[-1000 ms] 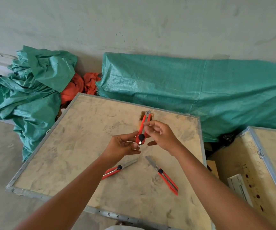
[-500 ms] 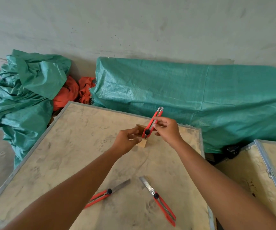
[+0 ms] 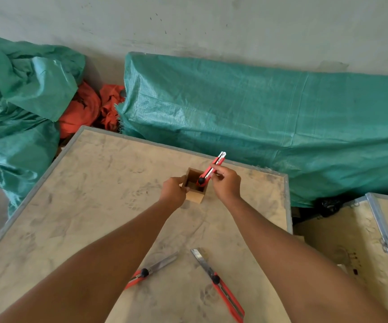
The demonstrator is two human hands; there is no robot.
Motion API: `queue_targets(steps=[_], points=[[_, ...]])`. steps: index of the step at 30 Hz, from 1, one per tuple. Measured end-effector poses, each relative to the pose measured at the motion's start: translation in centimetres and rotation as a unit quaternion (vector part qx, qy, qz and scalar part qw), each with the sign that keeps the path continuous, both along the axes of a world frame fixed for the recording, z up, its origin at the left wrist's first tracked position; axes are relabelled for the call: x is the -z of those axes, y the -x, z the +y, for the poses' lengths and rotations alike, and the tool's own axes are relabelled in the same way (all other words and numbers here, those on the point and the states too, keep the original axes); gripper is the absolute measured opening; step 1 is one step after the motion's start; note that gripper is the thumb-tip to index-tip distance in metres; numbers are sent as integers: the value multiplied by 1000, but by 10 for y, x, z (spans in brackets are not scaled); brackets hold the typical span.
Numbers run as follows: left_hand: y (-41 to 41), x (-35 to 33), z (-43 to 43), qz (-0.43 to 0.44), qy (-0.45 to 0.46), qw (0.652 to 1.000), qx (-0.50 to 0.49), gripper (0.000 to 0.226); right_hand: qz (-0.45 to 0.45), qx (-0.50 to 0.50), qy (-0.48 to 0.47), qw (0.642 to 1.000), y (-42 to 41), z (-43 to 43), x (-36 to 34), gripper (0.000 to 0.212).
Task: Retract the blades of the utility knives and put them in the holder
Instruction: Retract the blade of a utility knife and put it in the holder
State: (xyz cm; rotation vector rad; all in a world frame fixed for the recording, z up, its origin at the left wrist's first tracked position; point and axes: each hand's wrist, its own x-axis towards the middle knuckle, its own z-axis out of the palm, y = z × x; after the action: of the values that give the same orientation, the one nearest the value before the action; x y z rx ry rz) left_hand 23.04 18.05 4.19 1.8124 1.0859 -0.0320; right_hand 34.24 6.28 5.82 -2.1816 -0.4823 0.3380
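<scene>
A small square wooden holder [image 3: 195, 196] stands near the far edge of the dusty board. My left hand [image 3: 173, 191] grips its left side. My right hand [image 3: 226, 181] pinches a red utility knife [image 3: 212, 167] with its blade drawn in; the knife tilts, its black-knobbed lower end just inside the holder's opening. Two more red utility knives lie near me with their blades out: one [image 3: 152, 269] partly hidden by my left forearm, the other [image 3: 218, 283] to its right.
The work surface is a plywood crate top [image 3: 90, 206] with a metal rim. Green tarpaulin bundles [image 3: 258, 122] and orange cloth [image 3: 88, 110] lie behind it against the wall. A second crate [image 3: 363, 231] stands at the right.
Both hands have reached further away toward the holder. The held knife has tipped down, its lower end now entering the holder, and my left hand has closed on the holder's side.
</scene>
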Motion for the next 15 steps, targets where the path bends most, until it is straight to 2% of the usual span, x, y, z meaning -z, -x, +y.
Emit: queue_targets(steps=[6,15], points=[[-1,8,4,-6,-3,1000,-5,50,1,-31,41,999,3,6,9,33],[16,11,5,-57,-9,998,3,50,54,-15,17,998,18,0,2,37]])
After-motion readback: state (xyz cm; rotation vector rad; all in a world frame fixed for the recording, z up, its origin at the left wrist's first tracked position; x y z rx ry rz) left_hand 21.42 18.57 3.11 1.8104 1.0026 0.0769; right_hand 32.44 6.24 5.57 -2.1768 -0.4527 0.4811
